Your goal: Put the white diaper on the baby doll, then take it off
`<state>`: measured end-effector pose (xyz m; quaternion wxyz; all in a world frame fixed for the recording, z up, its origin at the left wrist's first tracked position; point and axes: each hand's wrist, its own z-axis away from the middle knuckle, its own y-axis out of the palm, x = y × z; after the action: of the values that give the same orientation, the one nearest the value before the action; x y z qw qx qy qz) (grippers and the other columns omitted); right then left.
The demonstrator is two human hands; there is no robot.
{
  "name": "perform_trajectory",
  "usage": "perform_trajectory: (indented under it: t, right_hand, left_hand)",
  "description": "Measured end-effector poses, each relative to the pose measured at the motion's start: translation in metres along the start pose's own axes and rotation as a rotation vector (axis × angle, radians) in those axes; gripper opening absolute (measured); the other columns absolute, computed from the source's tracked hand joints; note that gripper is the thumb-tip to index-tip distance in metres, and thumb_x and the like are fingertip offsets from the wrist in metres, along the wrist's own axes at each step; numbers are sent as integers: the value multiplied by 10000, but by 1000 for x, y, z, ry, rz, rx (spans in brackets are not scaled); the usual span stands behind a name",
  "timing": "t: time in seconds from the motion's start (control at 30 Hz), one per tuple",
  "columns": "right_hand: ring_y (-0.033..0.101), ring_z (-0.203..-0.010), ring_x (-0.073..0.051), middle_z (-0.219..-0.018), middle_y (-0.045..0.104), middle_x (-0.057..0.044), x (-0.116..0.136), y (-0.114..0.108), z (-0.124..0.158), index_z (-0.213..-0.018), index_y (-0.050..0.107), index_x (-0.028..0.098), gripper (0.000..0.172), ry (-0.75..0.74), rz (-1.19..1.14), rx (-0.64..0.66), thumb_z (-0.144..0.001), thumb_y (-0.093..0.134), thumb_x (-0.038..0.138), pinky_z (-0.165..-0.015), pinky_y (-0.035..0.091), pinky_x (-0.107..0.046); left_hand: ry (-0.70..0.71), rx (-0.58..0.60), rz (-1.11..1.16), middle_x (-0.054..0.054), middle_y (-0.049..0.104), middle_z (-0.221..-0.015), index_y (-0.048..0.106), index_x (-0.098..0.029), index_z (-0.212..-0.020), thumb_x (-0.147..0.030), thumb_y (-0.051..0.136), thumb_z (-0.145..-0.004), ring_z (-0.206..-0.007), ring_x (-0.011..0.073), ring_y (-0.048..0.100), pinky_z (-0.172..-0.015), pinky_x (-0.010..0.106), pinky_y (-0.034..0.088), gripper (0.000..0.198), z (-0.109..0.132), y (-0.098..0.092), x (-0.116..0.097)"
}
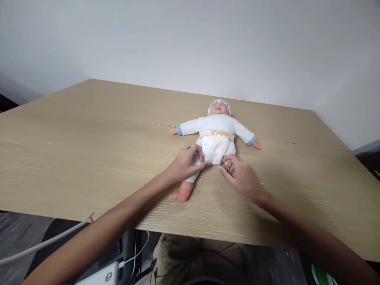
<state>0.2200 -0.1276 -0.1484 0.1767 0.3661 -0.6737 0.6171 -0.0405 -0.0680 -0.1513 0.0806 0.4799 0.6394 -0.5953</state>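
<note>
A baby doll (219,122) lies on its back on the wooden table, head toward the wall and arms spread. It wears a white outfit with blue cuffs and a white cap with dark lettering. A white diaper (215,148) with an orange patterned waistband is around its hips. My left hand (188,161) is at the diaper's left leg edge, fingers closed in a pinch on it. On the other side, my right hand (237,172) pinches the diaper's right leg edge. One bare doll foot (183,192) shows below my left hand; my right hand mostly hides the other leg.
The wooden table (89,158) reaches back to a pale wall (178,43). At its front edge on the left stands a white cable (53,240). Below the edge are a white power bank (102,275) with a plugged-in cord and a dark bag-like object.
</note>
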Motion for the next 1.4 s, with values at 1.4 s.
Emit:
perform_trajectory:
  t: [1.4]
  right_hand:
    - [737, -717, -217, -1130, 849, -66, -3, 18, 9, -1268, 745, 248, 292, -18, 1, -210, -987, 673, 276, -789, 596, -394]
  left_hand:
    - [-102, -67, 284, -2, 549, -948, 512, -237, -1001, -439, 796, -936, -880, 193, 491, -815, 334, 428, 355, 1, 14, 7]
